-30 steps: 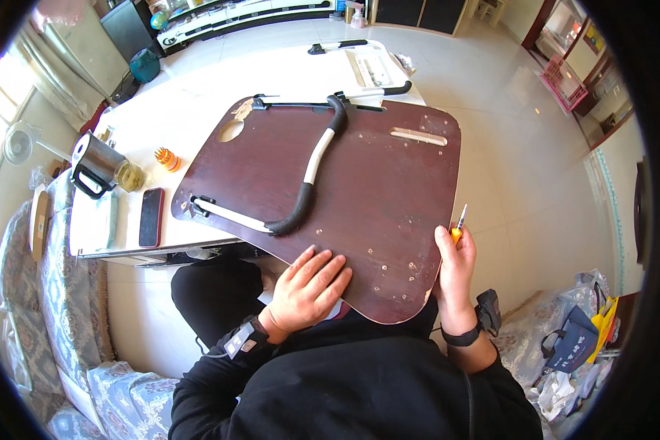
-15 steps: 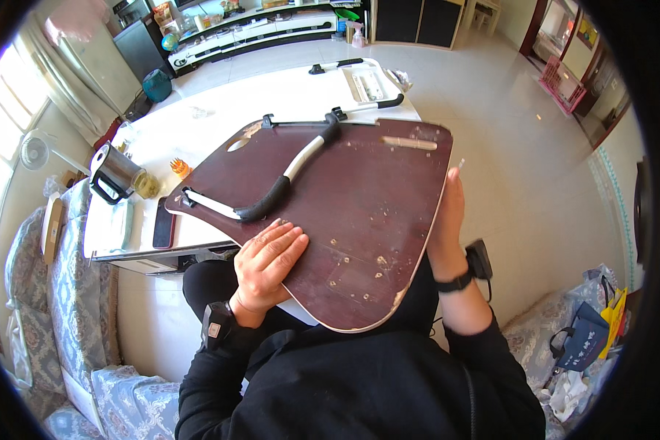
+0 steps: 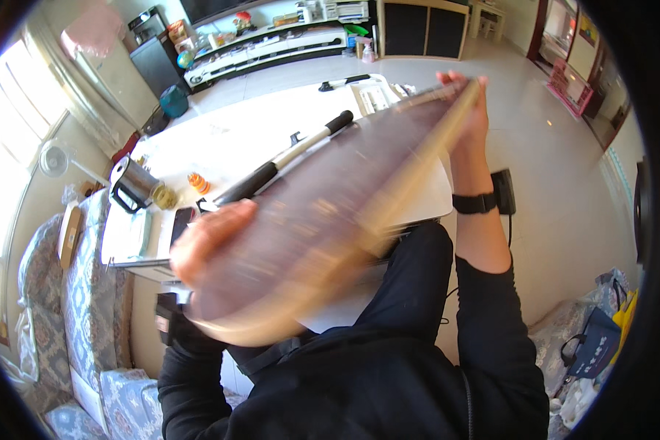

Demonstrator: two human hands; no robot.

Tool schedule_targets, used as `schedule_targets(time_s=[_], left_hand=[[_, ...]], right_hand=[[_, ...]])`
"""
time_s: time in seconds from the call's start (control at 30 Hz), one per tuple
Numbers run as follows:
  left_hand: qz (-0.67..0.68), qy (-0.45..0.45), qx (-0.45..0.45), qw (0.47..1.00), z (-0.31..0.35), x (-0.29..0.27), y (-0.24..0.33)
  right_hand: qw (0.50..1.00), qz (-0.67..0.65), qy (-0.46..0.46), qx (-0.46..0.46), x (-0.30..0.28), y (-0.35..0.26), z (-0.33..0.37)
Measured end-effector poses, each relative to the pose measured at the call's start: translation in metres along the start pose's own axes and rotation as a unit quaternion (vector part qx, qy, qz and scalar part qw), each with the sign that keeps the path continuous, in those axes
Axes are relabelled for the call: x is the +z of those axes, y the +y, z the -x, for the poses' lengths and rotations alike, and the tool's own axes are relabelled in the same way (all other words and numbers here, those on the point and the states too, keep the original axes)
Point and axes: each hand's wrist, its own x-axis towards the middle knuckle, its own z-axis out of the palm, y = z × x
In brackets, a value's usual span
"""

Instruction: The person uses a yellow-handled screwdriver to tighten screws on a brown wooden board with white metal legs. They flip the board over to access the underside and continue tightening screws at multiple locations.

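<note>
Head view, tilted brown board (image 3: pixel 319 187), pale-edged, blurred, apparently scuffed

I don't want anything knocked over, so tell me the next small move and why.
I'd probably steady the board before lowering it: it is steeply tilted and motion-blurred, with the left hand at its near end and the right hand at its far corner, while its padded leg appears close to the phone on the table.

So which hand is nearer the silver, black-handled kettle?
The left hand, to the kettle's right; the right hand is much farther right, at the flat brown board's far corner.
</note>
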Motion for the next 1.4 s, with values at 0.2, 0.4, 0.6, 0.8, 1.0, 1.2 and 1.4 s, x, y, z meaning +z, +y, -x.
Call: schedule_targets(time_s=[0.2, 0.4, 0.6, 0.8, 1.0, 1.2, 1.4], left_hand=[[0.258, 0.152, -0.085, 0.950, -0.053, -0.033, -0.066], [0.353, 0.192, -0.162, 0.901, -0.092, -0.065, -0.130], [0.381, 0.208, -0.201, 0.878, -0.116, -0.090, -0.179], [0.367, 0.205, -0.200, 0.885, -0.135, -0.094, -0.197], [0.366, 0.219, -0.233, 0.874, -0.148, -0.086, -0.201], [0.366, 0.222, -0.238, 0.872, -0.149, -0.093, -0.210], [0.385, 0.217, -0.231, 0.866, -0.153, -0.097, -0.218]], right_hand=[[0.985, 0.140, -0.095, -0.046, 0.083, -0.032, -0.047], [0.943, 0.332, -0.026, 0.011, 0.051, 0.014, -0.048], [0.909, 0.387, -0.104, 0.117, 0.042, 0.081, -0.051], [0.953, 0.197, -0.178, 0.149, 0.072, 0.102, -0.058], [0.925, 0.322, -0.169, 0.110, 0.088, 0.104, -0.065], [0.936, 0.293, -0.178, 0.081, 0.083, 0.108, -0.064], [0.872, 0.397, -0.231, 0.170, 0.059, 0.123, -0.065]])
